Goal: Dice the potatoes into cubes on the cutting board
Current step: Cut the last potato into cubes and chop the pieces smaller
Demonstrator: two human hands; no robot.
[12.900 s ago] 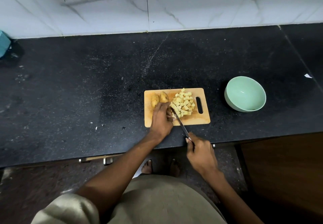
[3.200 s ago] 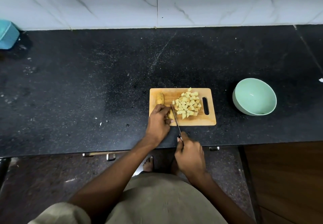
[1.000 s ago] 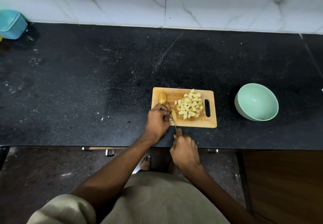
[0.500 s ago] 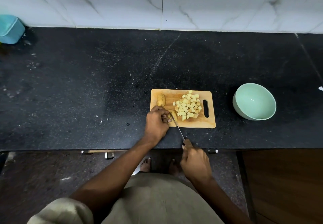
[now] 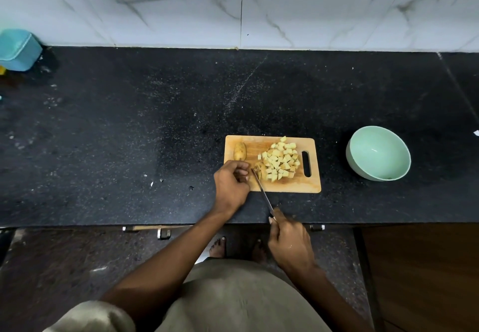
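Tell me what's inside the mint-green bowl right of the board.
The mint-green round bowl shows only bare inner wall and bottom, no potato cubes. Its near rim hides a sliver of the floor.

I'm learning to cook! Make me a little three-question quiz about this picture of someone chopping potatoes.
1. True or false: the mint green bowl already has potato cubes in it.
2. Which hand holds the knife? A) left hand B) right hand C) both hands
3. Fill in the blank: the pile of potato cubes lies on the wooden ____.

Key
1. False. The bowl looks empty; the cubes are on the cutting board.
2. B. The right hand grips the handle, while the left hand rests by the potato piece being cut.
3. cutting board
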